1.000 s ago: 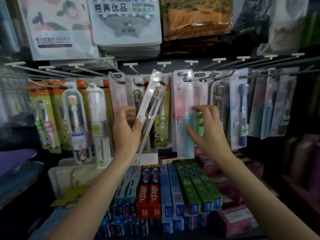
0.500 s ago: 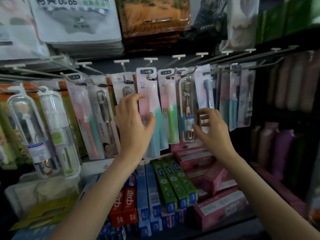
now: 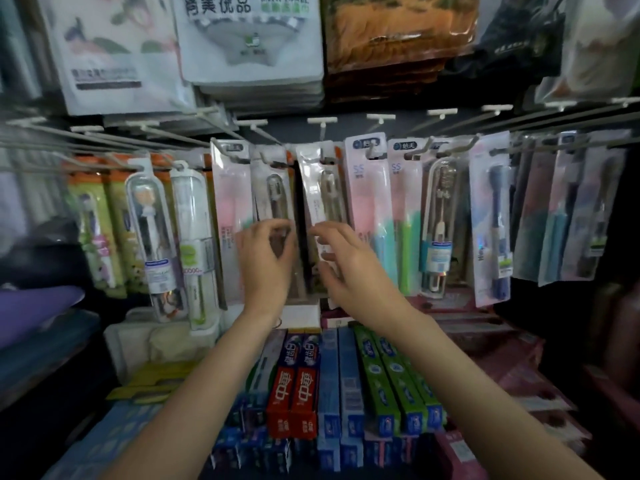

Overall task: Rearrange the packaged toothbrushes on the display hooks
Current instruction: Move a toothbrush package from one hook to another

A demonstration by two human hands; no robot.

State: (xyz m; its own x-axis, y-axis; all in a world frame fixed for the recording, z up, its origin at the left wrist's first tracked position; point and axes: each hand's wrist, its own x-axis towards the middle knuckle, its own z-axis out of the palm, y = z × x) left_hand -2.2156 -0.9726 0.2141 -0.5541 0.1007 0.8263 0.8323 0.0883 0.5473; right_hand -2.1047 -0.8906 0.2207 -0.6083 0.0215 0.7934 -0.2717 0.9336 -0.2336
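Note:
A row of packaged toothbrushes hangs from grey display hooks (image 3: 372, 152) across the middle of the view. My left hand (image 3: 268, 265) pinches the lower part of a clear pack with a dark toothbrush (image 3: 273, 188). Right beside it, my right hand (image 3: 346, 268) grips the neighbouring clear toothbrush pack (image 3: 322, 188), which hangs slightly tilted. A narrow dark gap shows between the two packs. Pink and teal toothbrush packs (image 3: 370, 209) hang just to the right. Both hands cover the lower halves of the packs they touch.
Children's toothbrushes in clear cases (image 3: 152, 237) hang at the left. Boxed toothpaste (image 3: 301, 386) lies in rows on the shelf below my arms, pink boxes (image 3: 485, 327) to the right. Bagged bath towels (image 3: 249, 43) hang above the hooks.
The view has swung back left. My right hand moved left from the packs further right onto the clear pack; my left hand shifted from the pink pack to the dark-brush pack.

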